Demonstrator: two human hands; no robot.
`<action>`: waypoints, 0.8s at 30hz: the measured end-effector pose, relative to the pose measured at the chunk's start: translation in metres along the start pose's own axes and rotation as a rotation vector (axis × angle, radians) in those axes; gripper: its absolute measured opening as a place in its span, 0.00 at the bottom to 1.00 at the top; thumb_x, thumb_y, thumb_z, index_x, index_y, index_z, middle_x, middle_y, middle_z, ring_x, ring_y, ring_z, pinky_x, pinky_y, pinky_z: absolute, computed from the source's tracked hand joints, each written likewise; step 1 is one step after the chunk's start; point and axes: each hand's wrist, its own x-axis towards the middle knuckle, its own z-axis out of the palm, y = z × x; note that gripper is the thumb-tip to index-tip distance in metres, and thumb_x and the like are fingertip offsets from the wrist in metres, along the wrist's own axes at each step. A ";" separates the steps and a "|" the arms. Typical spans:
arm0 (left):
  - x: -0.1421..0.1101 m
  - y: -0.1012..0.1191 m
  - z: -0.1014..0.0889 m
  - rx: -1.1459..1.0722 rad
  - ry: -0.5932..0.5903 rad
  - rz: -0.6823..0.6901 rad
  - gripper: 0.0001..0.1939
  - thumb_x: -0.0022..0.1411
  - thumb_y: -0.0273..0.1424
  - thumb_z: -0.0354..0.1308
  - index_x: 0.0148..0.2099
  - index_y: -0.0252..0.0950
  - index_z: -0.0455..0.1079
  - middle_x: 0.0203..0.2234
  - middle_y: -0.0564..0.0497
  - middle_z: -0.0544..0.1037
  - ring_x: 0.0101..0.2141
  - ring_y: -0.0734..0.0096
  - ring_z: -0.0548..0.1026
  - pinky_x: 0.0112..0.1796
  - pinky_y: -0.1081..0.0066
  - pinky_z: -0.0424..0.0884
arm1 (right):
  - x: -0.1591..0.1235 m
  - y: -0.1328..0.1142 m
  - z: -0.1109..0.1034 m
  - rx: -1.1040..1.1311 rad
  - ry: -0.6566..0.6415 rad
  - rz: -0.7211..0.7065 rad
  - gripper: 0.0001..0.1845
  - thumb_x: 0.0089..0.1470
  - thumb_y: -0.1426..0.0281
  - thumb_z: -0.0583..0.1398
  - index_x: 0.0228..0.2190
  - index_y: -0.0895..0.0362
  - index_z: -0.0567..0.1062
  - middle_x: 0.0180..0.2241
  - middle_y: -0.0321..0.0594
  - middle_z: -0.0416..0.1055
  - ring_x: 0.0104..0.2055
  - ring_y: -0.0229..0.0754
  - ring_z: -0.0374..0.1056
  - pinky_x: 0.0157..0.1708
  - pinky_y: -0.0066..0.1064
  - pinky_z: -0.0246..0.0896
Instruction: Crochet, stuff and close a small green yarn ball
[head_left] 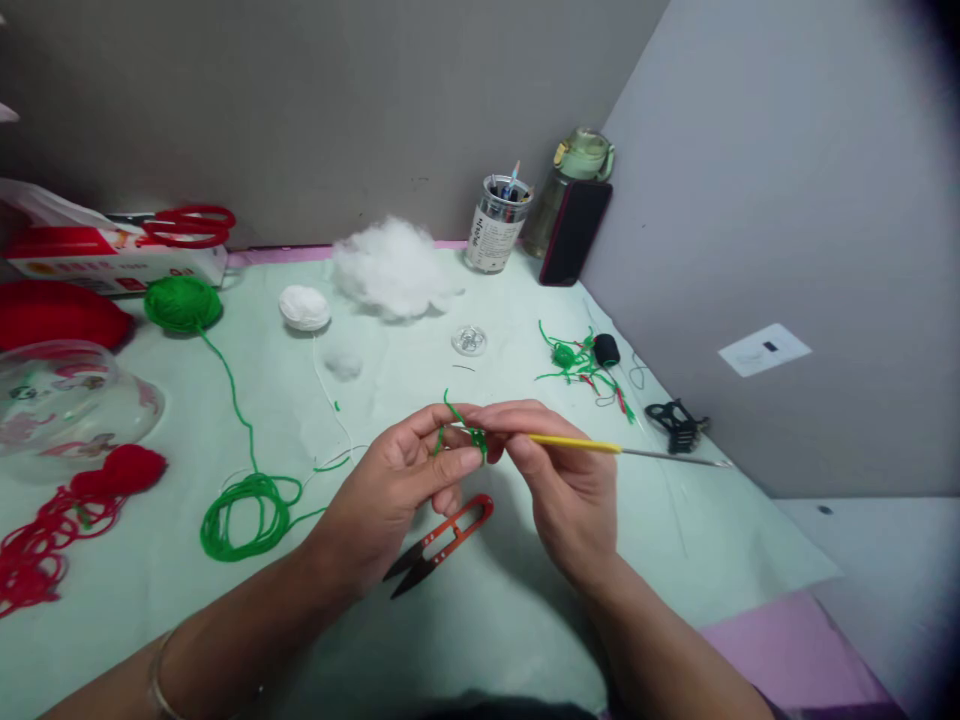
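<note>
Between thumb and fingers, my left hand [409, 470] pinches a small piece of green crochet work [477, 440] with a loose yarn end sticking up. My right hand [566, 480] grips a crochet hook [577, 442] with a yellow handle, its metal shaft pointing out to the right; the end at the crochet work is hidden by fingers. Green yarn [247, 515] lies in loose loops left of my left hand and leads back to a green yarn ball [182, 303]. Under my hands, orange thread snips [442, 545] lie on the cloth.
White stuffing [394, 268], a white yarn ball [304, 308] and a small clear dish [469, 341] lie farther back. A pen tin [495, 230], a bottle [551, 210] and a phone [576, 233] stand by the wall. Yarn scraps [581, 360] lie right, red yarn [45, 545] left.
</note>
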 end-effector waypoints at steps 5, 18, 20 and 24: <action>-0.001 -0.001 -0.001 0.049 0.079 0.055 0.16 0.61 0.34 0.71 0.51 0.39 0.81 0.25 0.56 0.75 0.23 0.78 0.67 0.28 0.73 0.63 | -0.006 0.000 0.001 -0.216 -0.003 -0.146 0.12 0.66 0.73 0.61 0.44 0.49 0.83 0.40 0.40 0.82 0.40 0.44 0.78 0.38 0.37 0.76; 0.002 0.003 -0.007 -0.156 0.014 -0.061 0.13 0.63 0.31 0.70 0.50 0.37 0.83 0.19 0.60 0.60 0.21 0.83 0.55 0.24 0.82 0.58 | -0.002 0.004 -0.006 0.010 0.148 -0.050 0.10 0.68 0.71 0.60 0.42 0.51 0.84 0.36 0.39 0.80 0.31 0.38 0.74 0.33 0.34 0.74; 0.002 0.004 -0.008 -0.141 0.024 -0.040 0.10 0.62 0.30 0.70 0.46 0.37 0.84 0.19 0.60 0.61 0.21 0.83 0.56 0.24 0.82 0.58 | 0.002 0.005 -0.008 0.157 0.184 0.038 0.09 0.66 0.69 0.62 0.38 0.53 0.84 0.34 0.39 0.79 0.29 0.37 0.74 0.29 0.31 0.73; 0.001 0.000 -0.006 -0.071 0.047 0.005 0.10 0.61 0.30 0.70 0.46 0.41 0.84 0.23 0.58 0.69 0.22 0.84 0.61 0.27 0.80 0.63 | 0.004 0.005 -0.007 0.290 0.113 0.146 0.09 0.66 0.66 0.63 0.37 0.52 0.85 0.33 0.37 0.79 0.29 0.36 0.73 0.29 0.29 0.71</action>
